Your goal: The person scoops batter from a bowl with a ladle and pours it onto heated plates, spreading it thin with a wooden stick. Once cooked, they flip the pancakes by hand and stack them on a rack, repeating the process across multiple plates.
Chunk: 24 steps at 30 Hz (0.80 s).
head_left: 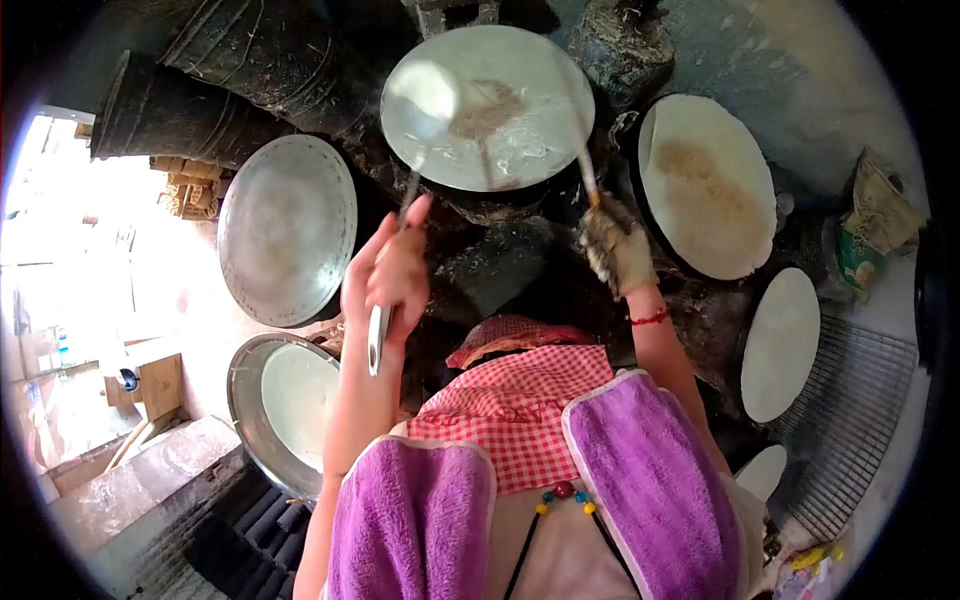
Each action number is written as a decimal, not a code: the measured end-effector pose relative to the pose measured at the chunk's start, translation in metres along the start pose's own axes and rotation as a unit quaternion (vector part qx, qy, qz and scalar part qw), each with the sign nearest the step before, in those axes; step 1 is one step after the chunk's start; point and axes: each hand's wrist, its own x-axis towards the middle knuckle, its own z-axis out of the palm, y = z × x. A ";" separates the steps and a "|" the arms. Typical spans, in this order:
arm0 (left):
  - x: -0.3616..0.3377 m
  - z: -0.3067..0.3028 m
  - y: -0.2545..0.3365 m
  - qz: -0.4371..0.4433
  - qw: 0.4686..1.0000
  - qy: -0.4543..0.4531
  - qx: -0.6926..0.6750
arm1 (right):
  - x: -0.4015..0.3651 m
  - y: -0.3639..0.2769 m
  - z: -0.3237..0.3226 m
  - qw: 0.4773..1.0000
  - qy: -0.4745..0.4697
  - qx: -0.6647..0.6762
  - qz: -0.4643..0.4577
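Note:
My left hand (393, 270) is closed round the metal handle of a ladle (424, 92), whose bowl, blurred by motion, is over the left part of the round top griddle (520, 110). That griddle bears a thin whitish layer with a brown patch. My right hand (617, 248), in a soiled glove, grips a thin stick (582, 150) that reaches up over the griddle's right side; its far end is blurred. Below left, a steel basin (250, 400) holds pale liquid batter (302, 405).
On the left is a round metal griddle (288, 230); on the right, another bears a pale sheet (708, 190) with a brown patch. Lower right are a pale disc (780, 345) and a wire rack (855, 410). Dark cylinders (180, 112) lie upper left, a cardboard box (155, 382) far left.

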 end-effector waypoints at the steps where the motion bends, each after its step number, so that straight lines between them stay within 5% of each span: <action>1: -0.017 0.006 0.003 0.025 0.998 0.001 0.061 | 0.008 0.002 -0.008 0.976 -0.084 0.200 0.017; 3: -0.048 0.023 0.030 0.055 0.978 -0.042 0.197 | 0.023 0.017 0.019 0.974 0.106 -0.194 -0.055; 4: -0.058 0.033 0.052 0.055 0.961 -0.065 0.263 | 0.025 0.023 0.044 0.963 0.077 -0.255 -0.025; 5: -0.070 0.043 0.073 0.058 0.939 -0.085 0.327 | 0.042 0.049 0.061 0.947 -0.004 -0.298 -0.119; 7: -0.088 0.079 0.088 0.143 0.905 0.017 0.401 | 0.021 0.035 0.124 0.901 -0.083 -0.421 0.062; 9: -0.098 0.103 0.111 0.189 0.849 0.118 0.479 | 0.065 0.077 0.102 0.938 -0.158 -0.304 -0.053; 11: -0.109 0.108 0.142 0.181 0.868 0.142 0.440 | 0.073 0.059 0.074 0.876 -0.035 -0.381 -0.294; 12: -0.115 0.104 0.156 0.168 0.893 0.113 0.401 | 0.048 0.021 0.082 0.954 0.095 -0.271 -0.090; 15: -0.123 0.086 0.182 0.130 0.949 0.042 0.285 | 0.053 0.004 0.049 0.949 0.168 -0.262 -0.045; 17: -0.123 0.076 0.189 0.122 0.976 -0.005 0.178 | 0.025 0.026 0.092 0.903 0.057 -0.426 -0.020; 18: -0.122 0.071 0.195 0.104 0.982 -0.018 0.159 | 0.052 0.084 0.060 0.850 -0.034 -0.463 -0.249; 19: -0.120 0.068 0.198 0.103 0.982 -0.014 0.156 | 0.006 0.060 0.107 0.919 -0.027 -0.393 0.002; 21: -0.115 0.063 0.202 0.102 0.976 -0.007 0.193 | 0.005 0.085 0.083 0.915 -0.030 -0.388 -0.105; 23: -0.112 0.064 0.202 0.126 0.945 0.069 0.293 | -0.011 0.076 0.058 0.947 0.137 -0.289 -0.020; 24: -0.110 0.055 0.209 0.116 0.926 0.080 0.350 | 0.017 0.113 -0.022 0.988 -0.103 0.109 0.021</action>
